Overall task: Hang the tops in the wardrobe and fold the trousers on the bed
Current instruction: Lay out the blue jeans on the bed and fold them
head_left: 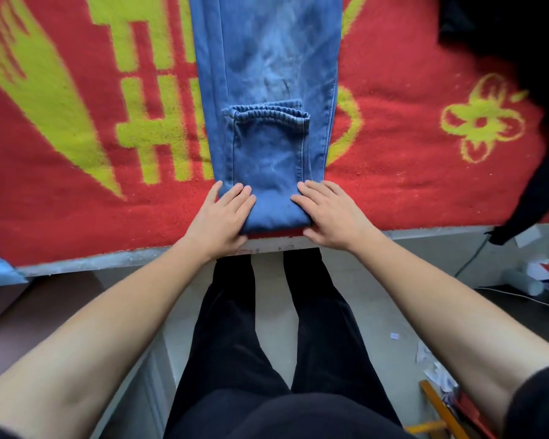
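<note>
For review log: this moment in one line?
blue jeans: elastic end folded over | left hand: on fold | right hand: on fold

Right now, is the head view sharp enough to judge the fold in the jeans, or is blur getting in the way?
Head view: the jeans, left hand and right hand are sharp, evenly lit, no glare; the blanket smears toward the upper left; the wide lens swells the near forearms.

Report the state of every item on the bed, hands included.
Blue trousers: laid flat lengthwise, cuffed end folded back on top.
Left hand: fingers straight, pressing the fold's left side.
Right hand: fingers straight, pressing the fold's right side.
Red blanket: spread flat.
Black garment: crumpled at the blanket's right, partly hanging off.
</note>
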Demonstrator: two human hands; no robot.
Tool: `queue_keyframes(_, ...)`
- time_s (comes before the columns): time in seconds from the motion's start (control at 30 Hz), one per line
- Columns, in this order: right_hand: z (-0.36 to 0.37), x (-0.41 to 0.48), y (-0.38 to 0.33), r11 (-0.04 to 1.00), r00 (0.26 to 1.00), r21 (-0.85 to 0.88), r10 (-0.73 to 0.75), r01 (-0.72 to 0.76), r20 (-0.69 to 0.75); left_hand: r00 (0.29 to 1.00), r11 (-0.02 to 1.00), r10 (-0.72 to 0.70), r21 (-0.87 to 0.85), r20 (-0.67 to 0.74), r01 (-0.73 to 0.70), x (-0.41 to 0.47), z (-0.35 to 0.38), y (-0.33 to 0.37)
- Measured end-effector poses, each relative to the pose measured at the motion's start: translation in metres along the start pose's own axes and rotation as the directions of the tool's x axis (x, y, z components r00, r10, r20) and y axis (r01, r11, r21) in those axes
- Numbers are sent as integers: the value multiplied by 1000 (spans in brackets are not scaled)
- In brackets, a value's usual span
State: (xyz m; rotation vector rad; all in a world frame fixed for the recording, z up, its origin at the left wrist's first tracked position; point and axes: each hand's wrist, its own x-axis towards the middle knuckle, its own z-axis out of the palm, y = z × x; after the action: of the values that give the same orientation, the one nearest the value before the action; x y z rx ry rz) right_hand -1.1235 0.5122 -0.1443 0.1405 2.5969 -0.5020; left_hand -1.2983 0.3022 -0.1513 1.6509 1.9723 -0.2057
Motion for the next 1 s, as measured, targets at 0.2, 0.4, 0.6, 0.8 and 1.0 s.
queue_keyframes(0.2, -108, 14, 11, 919, 982, 348, 166, -186, 89, 964, 740, -156, -621, 215, 258, 20, -122, -31)
queue_keyframes(0.4, -214, 62, 45, 615, 928, 763, 368, -198, -55, 948, 66, -292, -987, 124, 149, 52, -226, -100)
queue_keyframes(0.6, -255, 175, 99, 267, 769, 958, 632, -102, -95, 763, -176, -637, -984, 106, -10, 151, -250, -160)
queue_keyframes(0.8, -189, 203, 104, 213, 604, 850, 784, -481, 145, 686, -16, -662, -920, 304, 392, 170, -182, -150)
queue_keyframes(1.0, -135, 189, 75, 222, 470, 741, 871, -634, 142, 503, 2, -773, -793, 386, 610, 177, -134, -118)
